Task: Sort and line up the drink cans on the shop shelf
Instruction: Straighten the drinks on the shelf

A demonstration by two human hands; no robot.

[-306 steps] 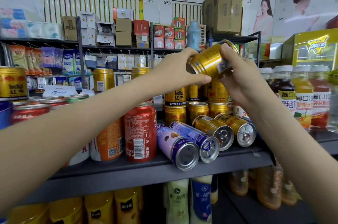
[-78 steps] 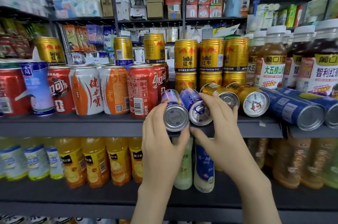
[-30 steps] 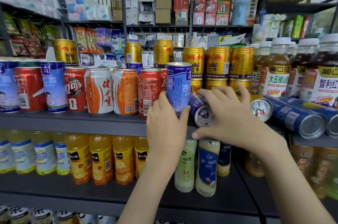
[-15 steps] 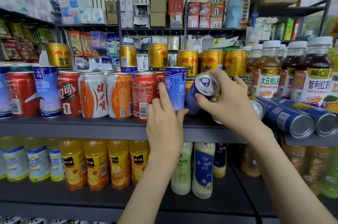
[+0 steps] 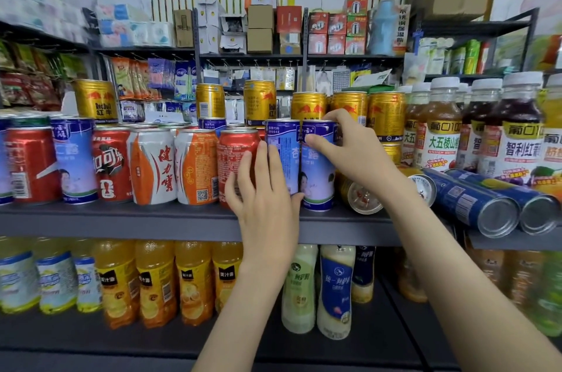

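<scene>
Setting-upright step. My right hand (image 5: 349, 152) grips the top of the right blue almond-drink can (image 5: 317, 171), upright on the shelf (image 5: 152, 222) beside the left blue can (image 5: 281, 155), which my left hand (image 5: 264, 189) steadies with flat fingers. Next, I judge: release, then right the toppled gold can (image 5: 363, 198).

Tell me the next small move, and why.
Probably let the right hand release the right blue can, which stands upright beside the left blue can, and reach for the gold can lying on its side just right of it.
</scene>
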